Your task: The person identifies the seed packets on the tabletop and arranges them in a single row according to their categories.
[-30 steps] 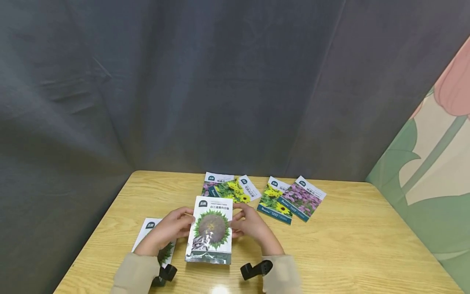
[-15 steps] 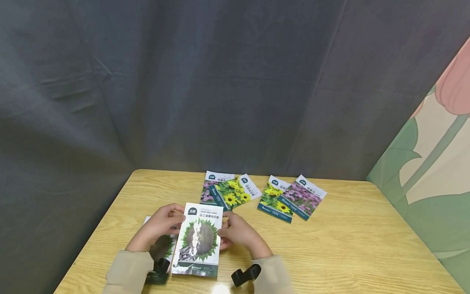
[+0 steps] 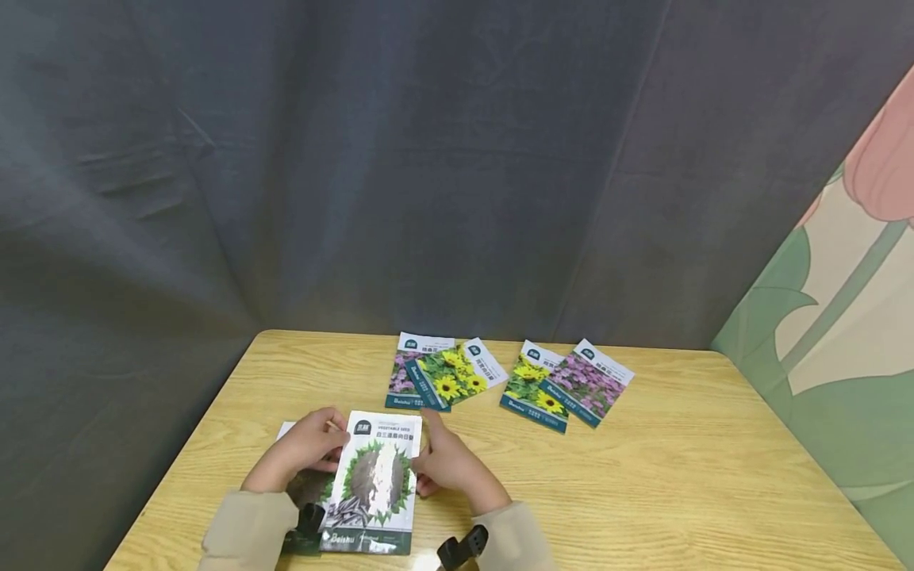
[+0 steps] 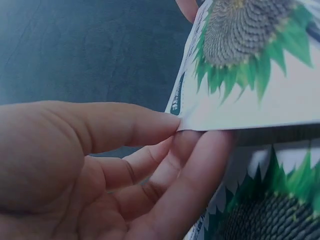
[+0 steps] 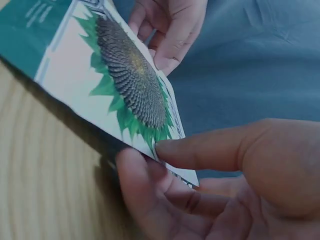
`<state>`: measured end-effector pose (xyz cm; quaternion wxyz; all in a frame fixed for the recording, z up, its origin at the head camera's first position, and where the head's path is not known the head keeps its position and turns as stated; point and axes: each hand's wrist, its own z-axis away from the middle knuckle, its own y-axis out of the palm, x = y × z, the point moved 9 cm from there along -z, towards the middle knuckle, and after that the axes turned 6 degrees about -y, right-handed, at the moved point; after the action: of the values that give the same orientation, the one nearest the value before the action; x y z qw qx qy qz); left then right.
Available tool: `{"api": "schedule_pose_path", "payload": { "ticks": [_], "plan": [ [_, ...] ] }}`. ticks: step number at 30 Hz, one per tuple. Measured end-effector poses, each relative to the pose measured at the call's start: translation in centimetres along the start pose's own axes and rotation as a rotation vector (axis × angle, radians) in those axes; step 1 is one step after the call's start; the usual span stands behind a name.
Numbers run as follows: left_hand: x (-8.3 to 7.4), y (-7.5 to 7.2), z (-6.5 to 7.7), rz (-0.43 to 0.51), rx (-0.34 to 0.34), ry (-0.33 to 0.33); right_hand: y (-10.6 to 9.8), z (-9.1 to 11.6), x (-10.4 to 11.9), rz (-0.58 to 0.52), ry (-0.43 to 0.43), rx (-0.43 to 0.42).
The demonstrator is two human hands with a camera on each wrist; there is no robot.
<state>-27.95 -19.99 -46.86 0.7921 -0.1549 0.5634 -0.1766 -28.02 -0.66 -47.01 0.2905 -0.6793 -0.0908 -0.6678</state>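
A white seed packet (image 3: 357, 468) with a sunflower head and a green band is held between both hands, close over the table's front left. My left hand (image 3: 307, 446) pinches its left edge, thumb on the front and fingers behind, as the left wrist view shows. The right hand (image 3: 450, 460) pinches the opposite edge; in the right wrist view its thumb (image 5: 200, 150) presses on the printed face. Beneath the left hand lies a second sunflower packet (image 4: 270, 210), partly covered by the hand and the held packet.
At the back middle, a yellow-flower packet (image 3: 450, 379) overlaps a purple-flower packet (image 3: 402, 377). Right of them, another purple-flower packet (image 3: 585, 385) overlaps a yellow one (image 3: 528, 392). The wooden table (image 3: 678, 476) ends at a dark curtain (image 3: 443, 174).
Both hands have carried the sunflower packet left and toward the front edge, so it now overlaps the second sunflower packet. The packets at the back have stayed put.
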Motion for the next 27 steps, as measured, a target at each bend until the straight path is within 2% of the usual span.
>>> {"api": "schedule_pose_path", "payload": {
  "ticks": [5, 12, 19, 23, 27],
  "plan": [
    [0.4, -0.1, 0.1, -0.038, -0.014, -0.022, 0.3, 0.0, -0.1, 0.083, -0.027, 0.0],
    [0.2, -0.4, 0.2, -0.141, -0.066, -0.004, 0.4, -0.2, -0.2, 0.174, -0.075, -0.036],
    [-0.3, -0.2, 0.7, -0.19, -0.088, -0.008, 0.6, -0.5, -0.4, 0.247, -0.078, -0.075],
    [-0.6, -0.1, 0.9, -0.253, -0.098, -0.004, 0.6, -0.5, -0.3, 0.309, -0.08, -0.108],
    [-0.5, -0.4, 1.0, -0.308, -0.132, -0.028, 0.6, -0.6, -0.1, 0.389, -0.085, -0.137]
  ]
}}
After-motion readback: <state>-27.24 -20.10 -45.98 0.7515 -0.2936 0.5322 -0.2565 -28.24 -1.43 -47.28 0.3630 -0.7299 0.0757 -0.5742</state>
